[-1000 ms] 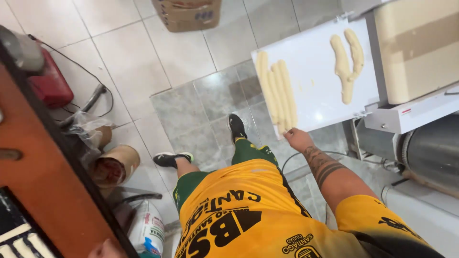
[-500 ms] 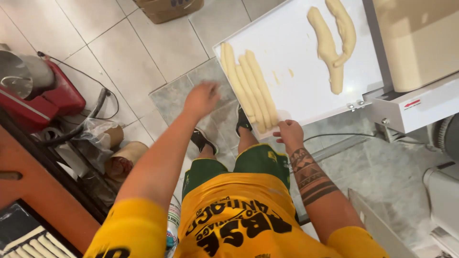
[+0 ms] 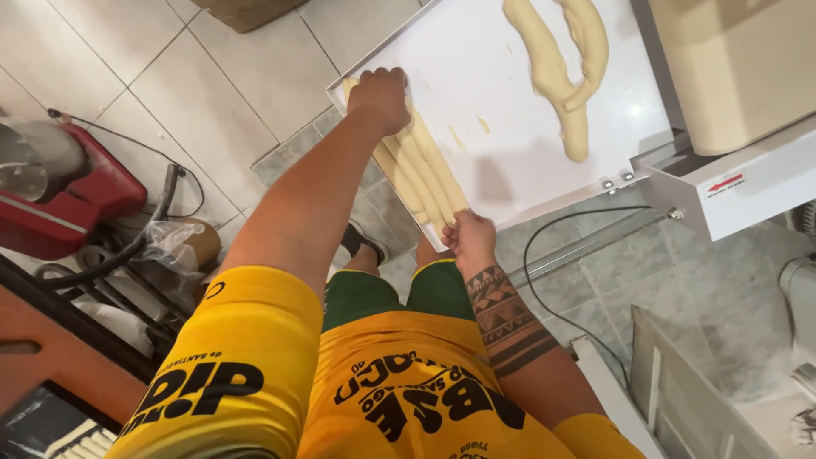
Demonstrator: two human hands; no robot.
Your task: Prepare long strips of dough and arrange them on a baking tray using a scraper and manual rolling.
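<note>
Both hands on the dough sticks (image 3: 422, 167) at the near edge of the white tray (image 3: 476, 76).
Left hand (image 3: 382, 95) clenched over far ends, right hand (image 3: 467, 238) pinching near ends; sticks not lifted; twisted dough piece (image 3: 557, 68) lies untouched.

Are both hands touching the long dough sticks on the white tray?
Yes, the left hand rests on the far end of the dough sticks and the right hand on their near end.

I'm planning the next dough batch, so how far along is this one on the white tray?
Done: a row of dough sticks lies shaped at the edge of the white tray. In hand: the left hand grips their far ends, the right hand their near ends. Left: a looped dough strip near the machine lies untouched.
</note>
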